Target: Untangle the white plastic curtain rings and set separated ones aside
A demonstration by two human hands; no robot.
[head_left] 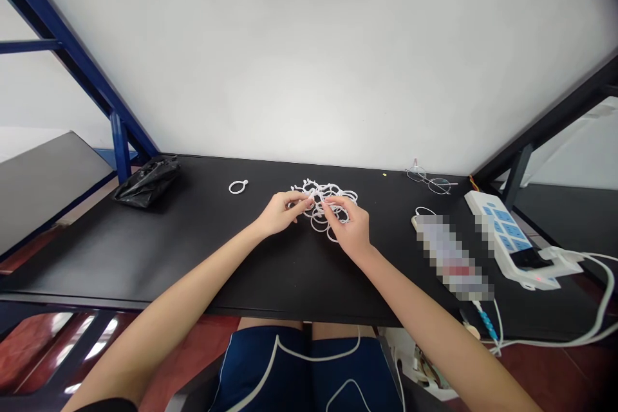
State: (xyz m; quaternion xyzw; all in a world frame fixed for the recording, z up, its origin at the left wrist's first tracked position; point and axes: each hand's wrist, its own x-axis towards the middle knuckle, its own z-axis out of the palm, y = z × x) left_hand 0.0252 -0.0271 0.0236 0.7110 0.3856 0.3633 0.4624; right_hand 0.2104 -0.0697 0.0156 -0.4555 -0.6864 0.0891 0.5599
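A pile of thin white plastic rings (pixel 319 224), each with a small knob or eyelet where that shows, lies on the black table. Over the pile, my left hand (pixel 286 211) comes in from the left, thumb and forefinger pinched on a white ring. My right hand (pixel 351 226) faces it from the right, its thumb and forefinger also closed on a white ring part. The fingertips are close together, and whether both grip the same ring is hidden. One single white ring (pixel 237 187) lies apart, to the left of the pile.
A crumpled black plastic bag (pixel 149 181) is at the back left. On the right are eyeglasses (pixel 429 180), a blurred-out phone (pixel 451 257) on a cable, and a white power strip (pixel 506 238) with a plugged-in charger. Blue and black frame bars flank the black table (pixel 203 257).
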